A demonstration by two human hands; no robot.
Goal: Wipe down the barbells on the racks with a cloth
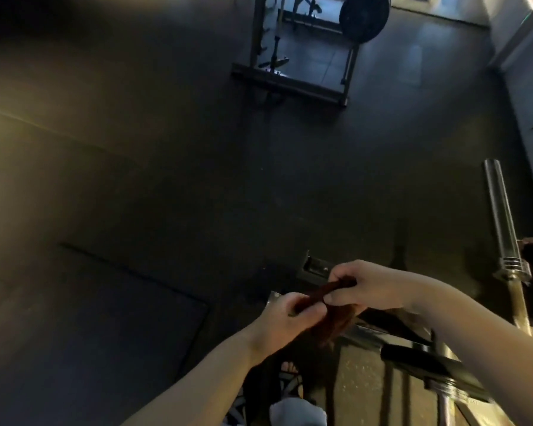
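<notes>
Bottom edge, centre: a pale rounded shape (299, 412), too blurred to identify.

Both bare forearms reach in from below, the left from the lower left and the right from the right edge. The hands meet just below mid-frame, close together but not touching.

Left hand (277, 316): fingers curled, pinching the near end of the cloth (319, 295).

Right hand (373, 287): fingers and thumb closed round the far end.

The cloth is dark reddish-brown, rolled or folded into a narrow strip and pulled between the two hands. The rest of it hangs in a loose bunch beneath them. It is held in the air, well apart from any bar.

Lower right, behind the right forearm: a black bar (428, 364) runs diagonally, blurred. Cannot tell what it belongs to.

Just beyond the hands, low on the floor (136, 210): a dark metal frame (313, 267), partly hidden by the fingers.

Right side: a barbell (500, 210). Its bare steel sleeve points away from the camera, with the collar nearer and the thinner shaft running on toward the lower right. What supports it is not clear.

The floor is dark matting with seams visible at lower left. The light is dim, with a yellowish glow at the left.

Far, top centre: a rack (290, 84) of metal uprights on a base rail, with a black weight plate (365, 18) at its upper right.

Far right: a pale wall (530, 103) with dark lettering, unreadable.
</notes>
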